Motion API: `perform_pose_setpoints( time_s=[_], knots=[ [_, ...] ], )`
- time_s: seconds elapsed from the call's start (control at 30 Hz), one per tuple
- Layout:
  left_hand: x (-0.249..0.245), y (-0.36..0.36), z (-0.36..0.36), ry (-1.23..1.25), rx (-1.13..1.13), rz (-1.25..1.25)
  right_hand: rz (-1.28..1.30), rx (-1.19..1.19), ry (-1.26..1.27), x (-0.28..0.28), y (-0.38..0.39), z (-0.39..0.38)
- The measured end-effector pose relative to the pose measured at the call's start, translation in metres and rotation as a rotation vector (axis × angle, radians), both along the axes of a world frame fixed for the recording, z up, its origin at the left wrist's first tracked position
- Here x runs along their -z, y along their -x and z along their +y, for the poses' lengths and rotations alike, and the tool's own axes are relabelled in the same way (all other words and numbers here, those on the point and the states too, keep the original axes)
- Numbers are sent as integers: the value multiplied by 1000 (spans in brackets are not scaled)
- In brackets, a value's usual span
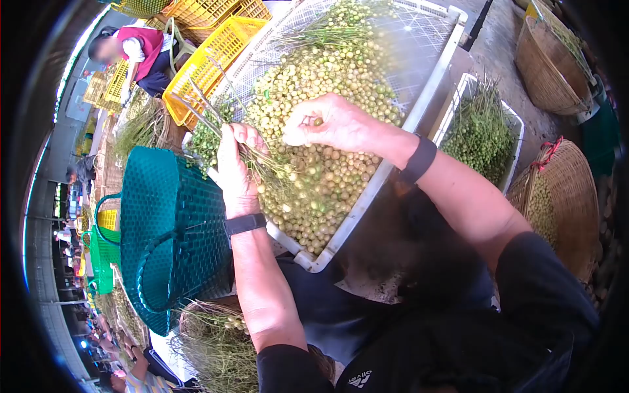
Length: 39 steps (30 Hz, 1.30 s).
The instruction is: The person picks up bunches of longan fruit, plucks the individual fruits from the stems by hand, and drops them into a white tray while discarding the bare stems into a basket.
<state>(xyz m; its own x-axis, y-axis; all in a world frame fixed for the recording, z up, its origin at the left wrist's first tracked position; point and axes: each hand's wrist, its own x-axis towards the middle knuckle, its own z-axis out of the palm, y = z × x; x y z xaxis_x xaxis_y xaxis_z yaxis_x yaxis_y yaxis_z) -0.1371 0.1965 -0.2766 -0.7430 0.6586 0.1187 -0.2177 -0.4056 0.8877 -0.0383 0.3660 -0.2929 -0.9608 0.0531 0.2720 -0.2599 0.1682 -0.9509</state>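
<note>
Over a white mesh tray [427, 98] heaped with small round yellow-green fruits [288, 85], my left hand [240, 164] is closed around a bunch of thin stems [259, 160]. The stems reach up and left past the fingers, and some hang to the right over the fruits. Just right of it, my right hand [327, 123] has its fingers curled together, with a small round green fruit [318, 121] showing between them. Both wrists wear dark bands. Bare stems [327, 33] lie at the tray's top.
A teal woven basket [157, 229] stands left of the tray, a yellow crate [223, 56] beyond it. Stem bundles [219, 347] lie at lower left. On the right are a white container [517, 134] of green clusters and wicker baskets [576, 190]. A person [141, 52] sits at upper left.
</note>
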Motion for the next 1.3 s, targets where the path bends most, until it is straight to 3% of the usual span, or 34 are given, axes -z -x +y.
perform_pose_setpoints(
  time_s=[0.03,0.07,0.1,0.17,0.3,0.37,0.43,0.53,0.57,0.67,0.7,0.77,0.9,1.3],
  knots=[
    [0,-1,1,13,-7,5,-23,-1,19,-6,-3,1],
    [0,-1,1,-11,32,-23,-328,-58,221,-22,-13,3],
    [1,0,0,-10,33,-22,-327,-57,223,-18,-11,4],
    [3,6,-4,-102,51,-78,-252,-175,677,-12,-6,6],
    [4,11,-9,-186,85,-69,-442,-134,707,-15,-8,7],
    [3,9,-9,-191,81,-34,-551,-309,509,-11,-7,4],
    [3,9,-7,-192,71,-44,-551,-333,406,0,-4,-4],
    [1,6,-8,-168,55,-28,25,-209,-143,16,1,-20],
    [0,5,-8,-146,57,-1,22,-207,-142,13,-2,-22],
    [2,10,-10,-193,74,-52,-425,-244,219,-5,-10,-17],
    [3,11,-12,-213,64,-61,-424,-246,219,-6,-10,-13],
    [1,10,-11,-215,68,-52,-430,-422,498,-10,-12,-6],
    [0,7,-10,-237,73,-109,-503,-477,676,-13,-12,-6],
    [0,4,-8,-187,-60,-94,-341,-678,707,-27,-22,-5]
  ],
)
